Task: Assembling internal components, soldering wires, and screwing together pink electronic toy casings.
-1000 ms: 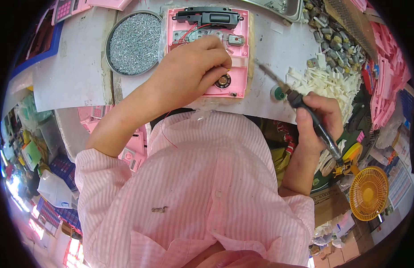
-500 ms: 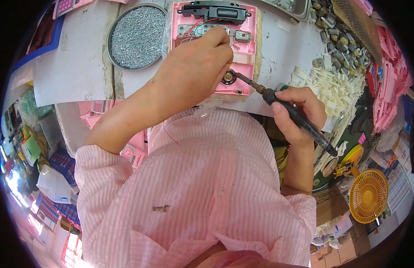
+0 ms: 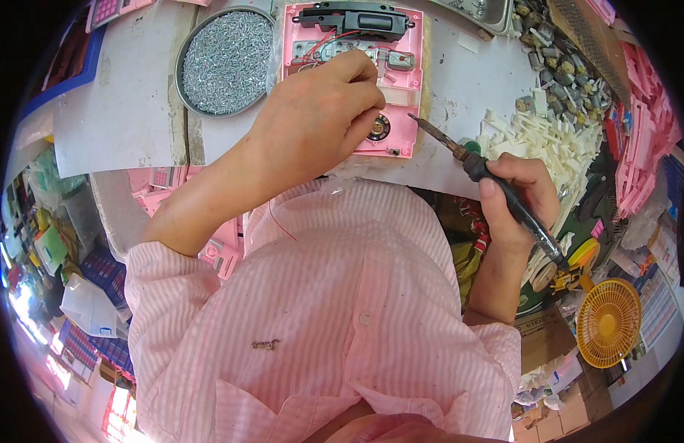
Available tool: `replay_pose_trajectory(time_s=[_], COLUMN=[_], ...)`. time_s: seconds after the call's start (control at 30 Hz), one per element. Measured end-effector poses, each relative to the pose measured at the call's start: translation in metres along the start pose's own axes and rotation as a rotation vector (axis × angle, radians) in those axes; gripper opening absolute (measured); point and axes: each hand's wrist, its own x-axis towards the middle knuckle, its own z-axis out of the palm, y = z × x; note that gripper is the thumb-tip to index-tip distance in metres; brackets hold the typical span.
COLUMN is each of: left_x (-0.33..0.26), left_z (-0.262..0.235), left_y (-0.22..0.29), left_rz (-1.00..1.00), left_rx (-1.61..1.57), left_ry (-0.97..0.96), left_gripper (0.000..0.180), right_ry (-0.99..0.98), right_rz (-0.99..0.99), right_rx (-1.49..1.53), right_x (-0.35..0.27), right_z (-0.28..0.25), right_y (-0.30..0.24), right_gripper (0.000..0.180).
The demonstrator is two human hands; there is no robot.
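A pink plastic case lies on the table ahead of me. Across its far end sits a black plastic module, with red wires and a small grey box nearer. A round black-rimmed speaker is set in its near part. Over the case's left side, my left hand is closed with fingertips pinched together; what they hold is hidden. My right hand grips a black-handled soldering iron. The iron's tip points up and left, just right of the speaker and apart from it.
A round tray full of small screws stands left of the case. To the right lie heaps of white plastic pieces, small motors and pink parts. A metal tray sits at the back; a yellow plastic basket-like grille is lower right.
My right hand has drawn the soldering iron back to the right and slightly down, away from the speaker. My left hand has shifted slightly, still pinched over the case.
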Motion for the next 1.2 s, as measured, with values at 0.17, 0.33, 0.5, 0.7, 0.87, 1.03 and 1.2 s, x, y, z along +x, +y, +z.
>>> replay_pose_trajectory(time_s=[0.17,0.33,0.5,0.7,0.87,1.03,1.2], left_x=[-0.003,-0.002,-0.004,-0.005,-0.007,-0.010,0.000], left_z=[0.000,0.001,0.003,0.003,0.003,0.001,0.006], left_y=[0.000,0.002,0.004,0.006,0.005,0.006,0.002], left_rz=[0.025,0.066,0.075,0.066,0.072,0.053,0.100], left_rx=[0.011,0.095,0.134,0.150,0.170,0.172,0.180], left_ry=[-0.022,-0.025,-0.028,-0.052,-0.048,-0.049,-0.018], left_gripper=[0.014,0.018,0.022,0.024,0.024,0.023,0.008], right_ry=[-0.050,-0.125,-0.133,-0.147,-0.126,0.146,0.841], right_rz=[-0.047,0.058,-0.019,-0.017,-0.013,0.154,0.108], right_rx=[-0.026,0.003,-0.004,-0.013,-0.023,-0.059,0.009], right_x=[0.001,0.003,0.006,0.009,0.007,-0.020,-0.069], right_z=[-0.001,0.004,0.009,0.011,0.011,-0.031,-0.156], right_y=[0.001,0.000,0.005,0.005,0.002,-0.010,-0.005], right_gripper=[0.021,0.021,0.021,0.020,0.020,0.022,0.003])
